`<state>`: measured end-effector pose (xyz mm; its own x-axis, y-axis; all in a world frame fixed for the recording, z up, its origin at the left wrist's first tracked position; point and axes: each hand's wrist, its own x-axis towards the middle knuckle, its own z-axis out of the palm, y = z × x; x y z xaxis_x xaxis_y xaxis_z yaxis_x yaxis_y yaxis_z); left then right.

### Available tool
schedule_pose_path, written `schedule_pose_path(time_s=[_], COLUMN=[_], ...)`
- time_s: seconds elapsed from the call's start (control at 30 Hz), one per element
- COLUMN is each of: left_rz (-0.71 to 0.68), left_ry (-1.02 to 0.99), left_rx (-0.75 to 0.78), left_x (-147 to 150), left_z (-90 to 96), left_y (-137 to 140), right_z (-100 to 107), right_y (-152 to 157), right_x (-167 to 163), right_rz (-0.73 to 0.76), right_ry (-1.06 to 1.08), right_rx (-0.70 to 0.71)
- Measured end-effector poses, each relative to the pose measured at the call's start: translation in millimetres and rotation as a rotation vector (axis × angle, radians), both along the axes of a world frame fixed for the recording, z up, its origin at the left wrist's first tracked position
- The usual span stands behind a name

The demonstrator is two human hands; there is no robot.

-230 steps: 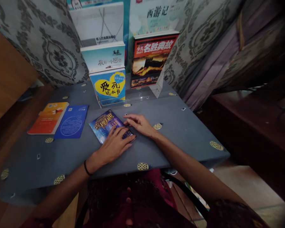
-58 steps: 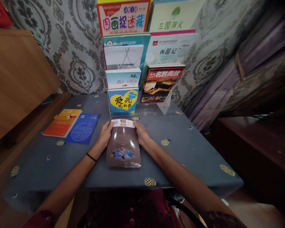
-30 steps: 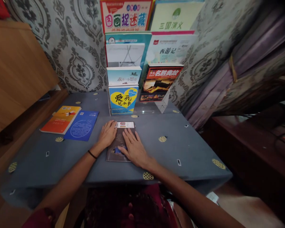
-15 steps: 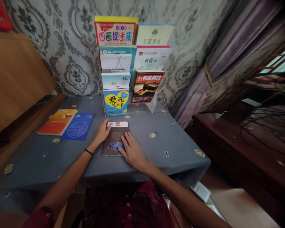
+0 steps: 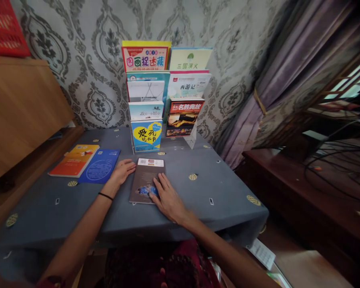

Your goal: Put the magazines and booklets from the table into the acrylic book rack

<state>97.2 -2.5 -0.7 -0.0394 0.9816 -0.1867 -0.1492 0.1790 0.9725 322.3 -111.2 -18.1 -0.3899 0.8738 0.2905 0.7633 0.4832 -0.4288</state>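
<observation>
Having left the brown book [image 5: 143, 175], the left hand [image 5: 121, 173] is resting empty, loosely spread, beside the orange book [image 5: 75, 163] and blue book [image 5: 99, 168]. Closed, back cover up, the brown book is lying under the flat right hand [image 5: 168, 199], outside the stand [image 5: 191, 141] already holding other books [image 5: 147, 135]; grey tablecloth [image 5: 225, 186] is spreading beneath, purple curtain [image 5: 243, 132] hanging rightward.

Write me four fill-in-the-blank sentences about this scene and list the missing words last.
1. The person's ____ hand rests on top of the brown book.
2. A dark band circles the ____ wrist.
3. The yellow shape on the upright blue book is a ____.
4. The booklet lying next to the orange book is coloured ____.

Missing words: right; left; heart; blue.
</observation>
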Motion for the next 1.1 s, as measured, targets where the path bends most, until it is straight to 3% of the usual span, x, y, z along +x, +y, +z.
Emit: schedule_pose_path(time_s=[0.2,0.37,0.43,0.63,0.73,0.87,1.0,1.1], left_rz=[-0.246,-0.268,-0.248,-0.315,-0.501,-0.795,-0.722,-0.662], left_ry=[-0.122,-0.126,-0.087,0.137,0.417,0.719,0.926,1.01], left_rx=[-0.068,0.017,0.116,0.481,0.617,0.752,0.781,0.74], left_x=[13.9,15.1,18.0,28.7,28.5,24.4,9.6,-5.3], left_z=[8.7,42.1,59.6,102.1,111.2,98.0,58.7,33.2], left_y=[-19.3,-18.0,-16.3,-29.4,-44.8,-65.2,-74.7,-70.5], right_z=[4.1,24.6,32.3,47.8,55.2,51.4,26.4,8.7], right_y=[3.7,8.2,16.5,57.3,69.1,77.0,86.1,91.6], right_x=[16.0,28.9,31.1,36.4,39.7,41.2,39.7,38.1], right_rz=[0.074,-0.068,-0.077,0.086,0.149,0.143,-0.08,-0.106], right_ry=[0.266,0.587,0.664,1.04,1.107,1.074,1.142,1.061], right_rx=[-0.087,-0.136,-0.26,-0.91,-0.94,-0.93,-0.847,-0.751])
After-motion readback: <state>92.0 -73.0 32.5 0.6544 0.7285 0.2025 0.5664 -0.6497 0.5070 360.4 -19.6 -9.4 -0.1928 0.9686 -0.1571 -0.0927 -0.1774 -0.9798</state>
